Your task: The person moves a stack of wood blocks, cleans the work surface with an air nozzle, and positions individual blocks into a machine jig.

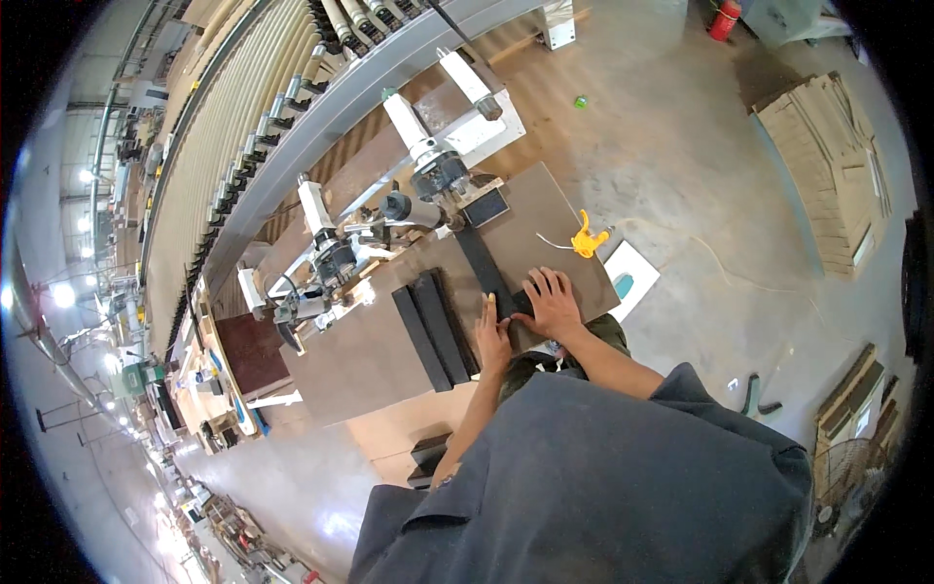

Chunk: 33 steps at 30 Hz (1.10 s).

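Note:
A long black strip lies on the brown worktable, its far end at the drilling machine. My left hand grips the strip's near end, one finger stretched along its side. Just right of it, my right hand lies with fingers spread, its thumb beside the strip's near end. Under its palm a dark area shows, and I cannot make out whether it is a second piece. Left of my hands, several black strips lie side by side on the table.
A second machine head stands at the table's left rear. An orange air gun hangs at the right edge, near a white board. Behind runs a roller conveyor. Stacked panels stand at right, and more black pieces sit below the table.

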Tool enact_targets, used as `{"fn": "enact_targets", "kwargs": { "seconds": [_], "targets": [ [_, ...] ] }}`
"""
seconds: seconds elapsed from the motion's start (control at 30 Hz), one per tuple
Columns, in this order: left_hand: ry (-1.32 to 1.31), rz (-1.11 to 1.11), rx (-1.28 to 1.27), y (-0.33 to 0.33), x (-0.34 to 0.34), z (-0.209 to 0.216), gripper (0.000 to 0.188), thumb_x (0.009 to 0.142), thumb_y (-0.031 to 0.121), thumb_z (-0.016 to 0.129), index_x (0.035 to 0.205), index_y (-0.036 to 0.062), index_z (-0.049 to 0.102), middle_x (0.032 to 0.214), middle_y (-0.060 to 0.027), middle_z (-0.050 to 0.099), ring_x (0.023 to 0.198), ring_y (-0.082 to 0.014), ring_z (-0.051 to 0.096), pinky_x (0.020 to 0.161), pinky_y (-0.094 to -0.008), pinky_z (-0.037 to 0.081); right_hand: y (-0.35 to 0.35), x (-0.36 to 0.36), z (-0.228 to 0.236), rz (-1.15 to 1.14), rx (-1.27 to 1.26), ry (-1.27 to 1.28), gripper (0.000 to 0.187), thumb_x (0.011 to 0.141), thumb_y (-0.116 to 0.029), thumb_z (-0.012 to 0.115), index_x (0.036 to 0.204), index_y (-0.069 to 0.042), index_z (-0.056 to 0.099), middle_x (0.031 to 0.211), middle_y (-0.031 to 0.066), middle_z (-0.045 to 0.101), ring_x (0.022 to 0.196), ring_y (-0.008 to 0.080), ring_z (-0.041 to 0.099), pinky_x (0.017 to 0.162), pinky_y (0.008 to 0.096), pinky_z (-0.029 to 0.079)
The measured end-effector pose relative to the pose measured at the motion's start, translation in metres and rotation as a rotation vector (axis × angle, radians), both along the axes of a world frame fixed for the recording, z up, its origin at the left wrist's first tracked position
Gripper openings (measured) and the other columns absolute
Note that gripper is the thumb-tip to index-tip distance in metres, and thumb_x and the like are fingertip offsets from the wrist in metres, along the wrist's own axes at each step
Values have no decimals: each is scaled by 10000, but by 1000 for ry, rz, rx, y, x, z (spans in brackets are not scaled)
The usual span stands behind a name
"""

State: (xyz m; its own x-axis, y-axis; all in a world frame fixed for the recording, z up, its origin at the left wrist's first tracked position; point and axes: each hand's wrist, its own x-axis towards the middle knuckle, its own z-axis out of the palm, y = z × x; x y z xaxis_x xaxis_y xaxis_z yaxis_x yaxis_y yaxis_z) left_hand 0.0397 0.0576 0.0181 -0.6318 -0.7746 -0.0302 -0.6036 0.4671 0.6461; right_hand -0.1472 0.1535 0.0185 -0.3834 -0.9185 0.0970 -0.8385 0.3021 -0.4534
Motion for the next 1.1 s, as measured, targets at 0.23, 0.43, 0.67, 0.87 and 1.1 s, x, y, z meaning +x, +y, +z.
{"fn": "enact_targets", "kwargs": {
  "seconds": [0.23,0.43,0.67,0.87,1.1],
  "targets": [
    [-137,94,68,7,-4,10,791,1091,92,725,1820,155,424,1608,-289,661,1257,-516,667,1110,-561,528,7,-2,-1,-26,-70,-97,744,982,-616,771,1485,-82,645,1634,153,568,1594,393,457,1338,616,330],
    [178,166,126,-5,-2,-2,679,1177,265,646,1807,135,431,1505,-304,715,1231,-488,736,1022,-525,582,2,1,0,-20,-122,-157,559,1039,-453,704,1466,-94,663,1585,139,602,1564,386,491,1331,602,341],
    [-329,305,-330,21,-64,20,678,1153,420,674,1763,177,503,1747,-239,538,1144,-474,773,966,-549,600,-1,1,-4,-4,-182,-126,405,1086,-323,613,1410,-86,666,1538,133,619,1533,382,508,1301,601,359],
    [-294,318,-179,9,-63,34,590,1155,402,674,1686,172,562,1648,-223,605,1046,-441,805,820,-547,642,3,3,-7,-28,-183,-90,393,1108,-340,584,1406,-99,673,1539,122,616,1511,389,516,1293,602,355],
    [-347,356,-288,2,-71,39,715,1033,371,797,1644,74,573,1425,-214,679,961,-402,799,828,-515,645,8,6,-8,8,-214,-79,415,1109,-349,621,1435,-99,671,1530,121,632,1523,387,508,1297,606,344]
  ]
}}
